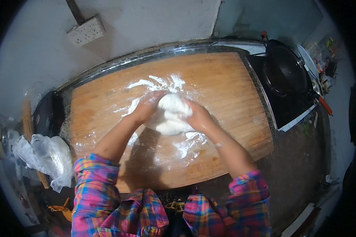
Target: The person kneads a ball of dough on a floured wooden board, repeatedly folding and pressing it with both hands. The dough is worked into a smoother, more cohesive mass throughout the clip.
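Observation:
A lump of white dough [173, 118] lies on a large wooden board [228, 89], folded over on itself. My left hand [149, 106] grips its left side, the fingers dusted with flour and partly hidden behind the dough. On the right side, my right hand [198, 115] holds the dough too, thumb and fingers curled around its edge. White flour [154, 84] is smeared on the board beyond the dough, and more flour [188, 145] is scattered on the near side.
Right of the board, a black wok [284, 69] with a red-orange handle stands on a black cooktop [290, 109]. At left are a clear plastic bag [55, 157], a straw broom [27, 118] and a dark rounded object [49, 114]. A wall [154, 23] rises behind the board.

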Demonstrator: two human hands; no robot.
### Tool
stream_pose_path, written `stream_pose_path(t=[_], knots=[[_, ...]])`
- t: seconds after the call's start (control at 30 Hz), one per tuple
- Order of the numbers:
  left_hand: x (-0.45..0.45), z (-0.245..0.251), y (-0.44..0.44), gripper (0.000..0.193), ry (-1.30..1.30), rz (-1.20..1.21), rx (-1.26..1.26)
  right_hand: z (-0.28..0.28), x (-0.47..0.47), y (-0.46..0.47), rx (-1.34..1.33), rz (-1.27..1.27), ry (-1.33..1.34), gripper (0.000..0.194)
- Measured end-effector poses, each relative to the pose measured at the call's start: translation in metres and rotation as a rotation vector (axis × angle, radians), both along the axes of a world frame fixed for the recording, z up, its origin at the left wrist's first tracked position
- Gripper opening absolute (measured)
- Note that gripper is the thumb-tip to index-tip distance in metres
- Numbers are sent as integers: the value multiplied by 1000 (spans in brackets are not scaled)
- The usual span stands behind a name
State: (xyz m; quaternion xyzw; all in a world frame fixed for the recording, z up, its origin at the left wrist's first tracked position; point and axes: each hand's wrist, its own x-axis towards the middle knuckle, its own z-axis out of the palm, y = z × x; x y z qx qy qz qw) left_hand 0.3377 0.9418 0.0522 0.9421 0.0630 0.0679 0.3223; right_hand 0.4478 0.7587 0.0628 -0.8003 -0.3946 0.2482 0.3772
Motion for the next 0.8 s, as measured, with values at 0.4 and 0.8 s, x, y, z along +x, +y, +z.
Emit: stream_pose_path(t=[0.4,0.8], knots=[[-68,23,-8,24,-200,455,281,-15,-8,-12,103,80,-10,55],[-46,-15,-80,41,-89,880,-808,-13,-43,-5,166,-17,233,48]])
